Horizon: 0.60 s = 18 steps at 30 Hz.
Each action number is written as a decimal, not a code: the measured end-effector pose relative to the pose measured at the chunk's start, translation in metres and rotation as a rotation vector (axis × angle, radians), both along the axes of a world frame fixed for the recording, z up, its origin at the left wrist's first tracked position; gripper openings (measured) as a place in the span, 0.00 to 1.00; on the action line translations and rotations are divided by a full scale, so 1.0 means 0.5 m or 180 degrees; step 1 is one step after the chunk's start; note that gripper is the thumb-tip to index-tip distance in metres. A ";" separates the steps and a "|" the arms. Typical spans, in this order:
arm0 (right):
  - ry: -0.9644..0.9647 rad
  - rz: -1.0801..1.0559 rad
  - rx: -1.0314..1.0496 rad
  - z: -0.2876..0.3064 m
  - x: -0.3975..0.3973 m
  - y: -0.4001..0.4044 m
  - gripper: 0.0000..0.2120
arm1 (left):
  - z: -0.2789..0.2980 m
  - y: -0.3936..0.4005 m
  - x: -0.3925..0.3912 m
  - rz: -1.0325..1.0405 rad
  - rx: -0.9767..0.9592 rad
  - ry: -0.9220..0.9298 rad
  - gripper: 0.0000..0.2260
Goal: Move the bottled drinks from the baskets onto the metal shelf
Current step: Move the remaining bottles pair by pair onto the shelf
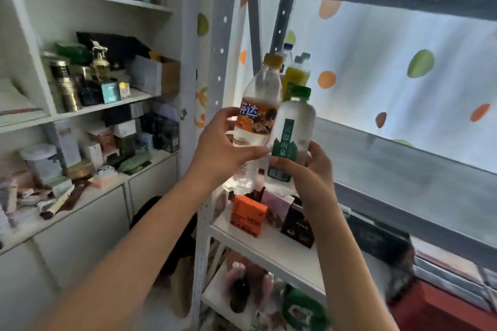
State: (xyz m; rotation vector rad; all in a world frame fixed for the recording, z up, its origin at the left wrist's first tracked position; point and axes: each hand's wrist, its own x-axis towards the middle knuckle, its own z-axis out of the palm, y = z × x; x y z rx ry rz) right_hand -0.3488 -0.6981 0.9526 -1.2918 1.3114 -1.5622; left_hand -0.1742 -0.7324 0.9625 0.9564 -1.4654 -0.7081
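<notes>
Mid-task: my left hand (226, 148) holds an orange-labelled Fanta bottle (256, 115), my right hand (309, 169) a green-capped water bottle (291, 137), both raised before the metal shelf (390, 158). Beyond them, several bottles (294, 72) already stand there; baskets unseen.

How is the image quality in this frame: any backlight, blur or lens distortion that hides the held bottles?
Head view: bright backlight through the dotted curtain washes out the right side; wide-angle bending curves the metal shelf and its uprights; edges look smeared, but the orange-label bottle in the left hand and green-label bottle in the right hand stay readable.
</notes>
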 end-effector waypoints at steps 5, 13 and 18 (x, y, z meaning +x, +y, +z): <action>-0.0131 0.0120 -0.0060 0.067 -0.088 -0.109 0.30 | 0.056 -0.113 -0.088 0.0180 -0.0041 -0.0102 0.34; -0.0296 0.0173 0.0023 0.108 -0.160 -0.296 0.36 | 0.053 -0.289 -0.162 0.0411 0.0061 -0.0209 0.34; 0.0026 0.0109 0.0254 0.083 -0.170 -0.375 0.33 | 0.041 -0.371 -0.188 0.0575 -0.0011 -0.0427 0.34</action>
